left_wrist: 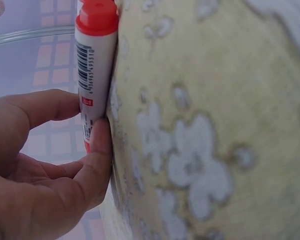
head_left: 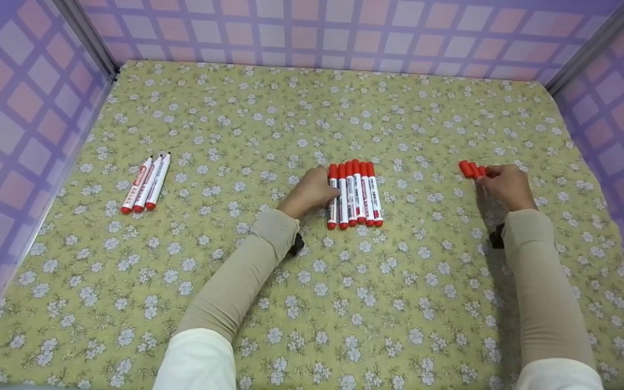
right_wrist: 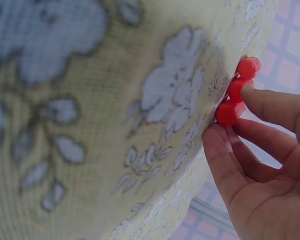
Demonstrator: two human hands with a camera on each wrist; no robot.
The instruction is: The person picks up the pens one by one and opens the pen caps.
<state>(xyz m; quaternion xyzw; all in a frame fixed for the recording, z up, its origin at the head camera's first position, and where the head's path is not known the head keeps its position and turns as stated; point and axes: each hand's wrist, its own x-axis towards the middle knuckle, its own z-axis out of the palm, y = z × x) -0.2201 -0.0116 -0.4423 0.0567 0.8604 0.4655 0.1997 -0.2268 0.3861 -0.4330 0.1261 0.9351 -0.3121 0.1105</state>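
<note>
In the head view, a row of several white markers [head_left: 366, 197] with red caps lies side by side at the middle of the cloth. My left hand [head_left: 312, 190] pinches the leftmost marker [left_wrist: 96, 65] between thumb and finger; the left wrist view shows its barcode and red end. Over on the right, three loose red caps [head_left: 472, 169] lie together. My right hand [head_left: 508, 186] holds the nearest of them, a red cap [right_wrist: 226, 114], its thumb also against the middle cap [right_wrist: 236, 91]. Part of the caps is hidden behind the fingers.
Three uncapped white markers [head_left: 147, 182] lie side by side at the left, dark tips pointing away from me. A yellow-green floral cloth [head_left: 301, 303] covers the table. Purple checked panels [head_left: 323, 32] stand at the back and both sides.
</note>
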